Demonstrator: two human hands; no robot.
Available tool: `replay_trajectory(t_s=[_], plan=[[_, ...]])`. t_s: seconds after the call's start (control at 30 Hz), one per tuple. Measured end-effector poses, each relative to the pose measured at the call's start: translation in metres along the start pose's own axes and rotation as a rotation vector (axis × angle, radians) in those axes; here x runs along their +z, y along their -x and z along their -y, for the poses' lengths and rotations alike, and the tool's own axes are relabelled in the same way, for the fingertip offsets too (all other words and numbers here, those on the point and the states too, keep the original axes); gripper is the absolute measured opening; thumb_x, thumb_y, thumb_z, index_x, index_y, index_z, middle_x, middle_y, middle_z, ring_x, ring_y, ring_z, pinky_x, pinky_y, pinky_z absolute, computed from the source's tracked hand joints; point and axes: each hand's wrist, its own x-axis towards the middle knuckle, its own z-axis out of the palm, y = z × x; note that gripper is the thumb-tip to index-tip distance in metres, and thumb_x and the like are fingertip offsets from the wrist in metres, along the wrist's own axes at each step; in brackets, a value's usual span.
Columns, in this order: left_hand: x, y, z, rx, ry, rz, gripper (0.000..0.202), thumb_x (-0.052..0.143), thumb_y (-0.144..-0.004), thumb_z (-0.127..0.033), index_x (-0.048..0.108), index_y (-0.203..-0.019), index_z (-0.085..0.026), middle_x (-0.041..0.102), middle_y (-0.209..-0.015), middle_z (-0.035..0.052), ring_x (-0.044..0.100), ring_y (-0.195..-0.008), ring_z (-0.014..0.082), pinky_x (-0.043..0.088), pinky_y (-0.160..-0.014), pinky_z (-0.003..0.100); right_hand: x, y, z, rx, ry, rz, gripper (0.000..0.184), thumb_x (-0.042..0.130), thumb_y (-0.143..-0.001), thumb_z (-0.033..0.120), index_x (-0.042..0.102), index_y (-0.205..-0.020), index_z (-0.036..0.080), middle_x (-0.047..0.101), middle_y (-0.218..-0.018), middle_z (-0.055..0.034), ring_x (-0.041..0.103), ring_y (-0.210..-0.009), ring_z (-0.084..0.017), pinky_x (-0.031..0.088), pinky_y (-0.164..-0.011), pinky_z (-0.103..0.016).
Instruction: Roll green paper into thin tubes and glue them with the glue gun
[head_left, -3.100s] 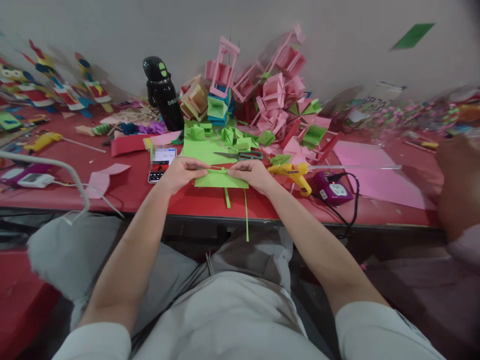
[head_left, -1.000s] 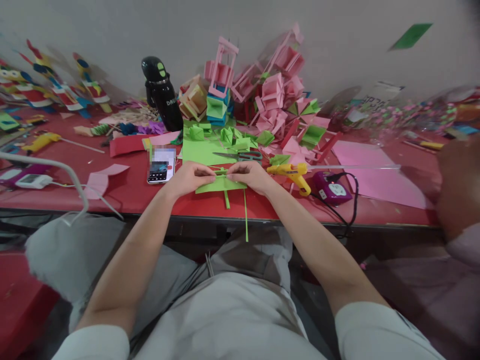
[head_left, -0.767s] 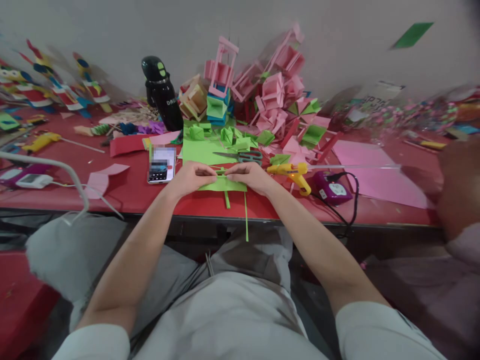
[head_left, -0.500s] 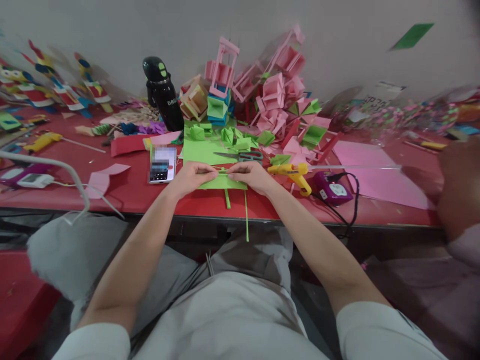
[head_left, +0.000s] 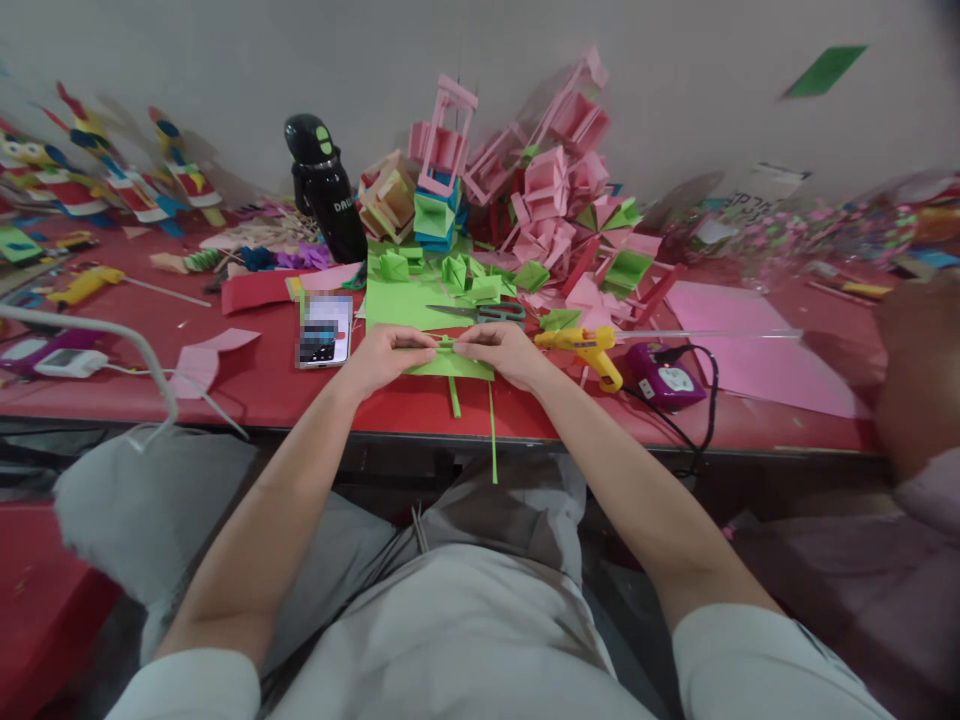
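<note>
A piece of green paper [head_left: 454, 367] lies near the table's front edge, its far side rolled or folded. My left hand [head_left: 384, 358] pinches its left part, thumb and fingers together. From the right, my right hand [head_left: 504, 352] grips the same paper close to the other fingertips. Beneath it a short green strip [head_left: 454, 397] sticks out toward me. A thin green strip [head_left: 493, 430] hangs over the table's edge. Just beyond my hands lie scissors [head_left: 484, 313] on a larger green sheet [head_left: 397, 302].
A yellow glue gun [head_left: 589, 350] and a purple power socket [head_left: 664, 378] with a cable lie to the right. At left are a phone [head_left: 325, 330] and a black bottle [head_left: 330, 195]. Folded pink paper pieces [head_left: 547, 185] pile up behind. Another person's arm [head_left: 919, 370] is at far right.
The left edge of the green paper has drawn slightly inward under my left hand. Both hands stay in nearly the same place, with small finger movement.
</note>
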Motion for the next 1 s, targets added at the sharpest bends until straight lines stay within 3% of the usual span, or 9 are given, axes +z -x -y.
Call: replay_trajectory(t_s=[0.27, 0.43, 0.57, 0.67, 0.77, 1.0], plan=[[0.0005, -0.0011, 0.0040, -0.037, 0.045, 0.005, 0.039, 0.082, -0.071, -0.051, 0.079, -0.092, -0.018, 0.077, -0.091, 0.0083, 0.069, -0.081, 0.0191, 0.055, -0.081, 0.034, 0.0001, -0.0015, -0.0005, -0.009, -0.031, -0.005, 0.039, 0.090, -0.057, 0.039, 0.071, -0.082, 0.016, 0.073, -0.077, -0.0027, 0.065, -0.072, -0.013, 0.049, -0.069, -0.027], [-0.0006, -0.0020, 0.0049, -0.042, 0.040, 0.013, 0.041, 0.084, -0.069, -0.049, 0.080, -0.093, -0.017, 0.078, -0.096, 0.0103, 0.070, -0.089, 0.0222, 0.054, -0.086, 0.037, -0.0002, -0.0018, -0.0015, -0.012, -0.013, -0.009, 0.040, 0.091, -0.055, 0.039, 0.072, -0.082, 0.015, 0.072, -0.076, -0.0027, 0.063, -0.069, -0.013, 0.048, -0.065, -0.026], [-0.0016, -0.0025, 0.0042, 0.002, 0.019, 0.002, 0.039, 0.085, -0.069, -0.046, 0.080, -0.095, -0.018, 0.078, -0.098, 0.0102, 0.070, -0.095, 0.0235, 0.053, -0.090, 0.037, -0.0007, -0.0009, -0.0009, -0.012, 0.014, -0.021, 0.038, 0.087, -0.061, 0.044, 0.075, -0.085, 0.017, 0.074, -0.079, -0.0036, 0.064, -0.072, -0.014, 0.048, -0.068, -0.027], [-0.0021, -0.0020, 0.0027, 0.031, -0.016, -0.018, 0.037, 0.084, -0.070, -0.046, 0.080, -0.094, -0.018, 0.078, -0.095, 0.0094, 0.070, -0.093, 0.0230, 0.053, -0.088, 0.037, -0.0002, 0.0003, 0.0010, 0.016, 0.051, -0.014, 0.037, 0.082, -0.068, 0.050, 0.078, -0.085, 0.017, 0.074, -0.078, -0.0032, 0.062, -0.069, -0.013, 0.048, -0.066, -0.027], [-0.0030, -0.0014, 0.0009, 0.034, -0.034, -0.009, 0.038, 0.084, -0.070, -0.047, 0.080, -0.093, -0.018, 0.078, -0.094, 0.0094, 0.070, -0.091, 0.0229, 0.054, -0.085, 0.035, 0.0011, 0.0009, 0.0036, 0.051, 0.056, -0.018, 0.039, 0.085, -0.062, 0.052, 0.079, -0.080, 0.017, 0.073, -0.073, -0.0031, 0.061, -0.065, -0.014, 0.048, -0.063, -0.028], [-0.0064, -0.0005, -0.0032, -0.026, -0.008, 0.067, 0.042, 0.087, -0.065, -0.047, 0.078, -0.093, -0.016, 0.076, -0.086, 0.0090, 0.070, -0.079, 0.0202, 0.057, -0.073, 0.033, 0.0023, 0.0005, 0.0046, 0.050, 0.019, -0.030, 0.036, 0.090, -0.055, 0.043, 0.078, -0.076, 0.017, 0.074, -0.073, -0.0037, 0.063, -0.066, -0.014, 0.047, -0.065, -0.027]])
